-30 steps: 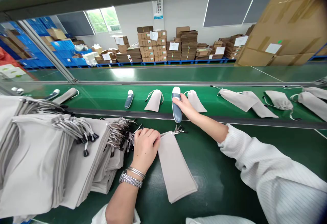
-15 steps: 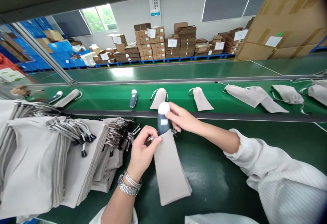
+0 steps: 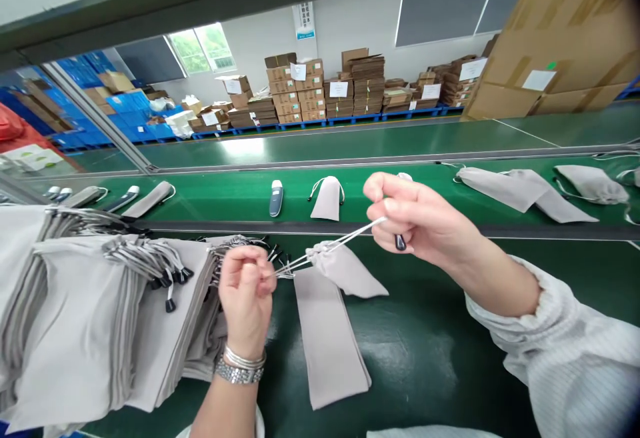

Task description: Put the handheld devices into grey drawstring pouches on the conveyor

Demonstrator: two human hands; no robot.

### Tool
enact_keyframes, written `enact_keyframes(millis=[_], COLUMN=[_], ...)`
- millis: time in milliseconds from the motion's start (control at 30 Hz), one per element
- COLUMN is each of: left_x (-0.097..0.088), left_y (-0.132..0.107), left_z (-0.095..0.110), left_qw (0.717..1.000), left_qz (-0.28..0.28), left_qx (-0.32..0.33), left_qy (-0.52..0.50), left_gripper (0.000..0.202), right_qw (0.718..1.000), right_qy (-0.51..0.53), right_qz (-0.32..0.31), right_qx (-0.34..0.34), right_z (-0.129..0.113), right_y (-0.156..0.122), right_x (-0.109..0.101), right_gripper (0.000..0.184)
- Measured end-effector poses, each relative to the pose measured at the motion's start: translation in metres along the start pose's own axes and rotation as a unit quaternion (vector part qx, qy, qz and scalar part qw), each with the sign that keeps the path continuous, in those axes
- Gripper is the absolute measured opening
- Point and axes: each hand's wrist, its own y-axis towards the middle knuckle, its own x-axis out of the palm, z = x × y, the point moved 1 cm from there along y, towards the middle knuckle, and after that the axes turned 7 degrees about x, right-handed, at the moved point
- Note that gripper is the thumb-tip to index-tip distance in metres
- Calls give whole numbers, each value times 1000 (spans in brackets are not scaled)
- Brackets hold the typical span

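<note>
A beige drawstring pouch [image 3: 345,269] lies gathered at the neck on the green bench, with a slight bulge. Its white cords [image 3: 340,243] stretch both ways from the neck. My right hand [image 3: 420,215] pinches one cord up and to the right, and a small black cord end [image 3: 400,243] hangs below its fingers. My left hand [image 3: 245,291] holds the other cord ends near the big pouch pile. A long flat pouch [image 3: 327,338] lies under the gathered one. No device shows in my hands.
A stack of flat beige pouches [image 3: 75,318] fills the bench at left. On the green conveyor belt [image 3: 225,199] behind, a white-and-blue handheld device [image 3: 275,198] and pouches sit in a row. Cartons [image 3: 300,91] stand beyond the glass.
The device held at the pouch mouth is out of sight, and the pouch now lies gathered with cords pulled apart by both hands. Items on the belt have shifted right.
</note>
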Motion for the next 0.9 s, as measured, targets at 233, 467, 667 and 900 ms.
enact_keyframes(millis=[233,467,667,900], left_x=[-4,-10,-15,-5], left_y=[-8,-9,-5,-10], left_z=[-42,-49,-48,-38], left_qw=[871,788,800,733], left_qz=[-226,-317,-317,-330], left_qx=[38,40,17,83], left_qy=[434,526,509,589], left_gripper=[12,15,13,13], right_qw=[911,866,839,869], right_qy=[-136,-400,-501,-489], right_qz=[294,270,200,73], right_qx=[-255,-133,-69,-27], right_z=[-8,30,67,100], right_y=[20,52,65,72], right_x=[-59,-112,-103,-73], right_gripper=[10,47,63,53])
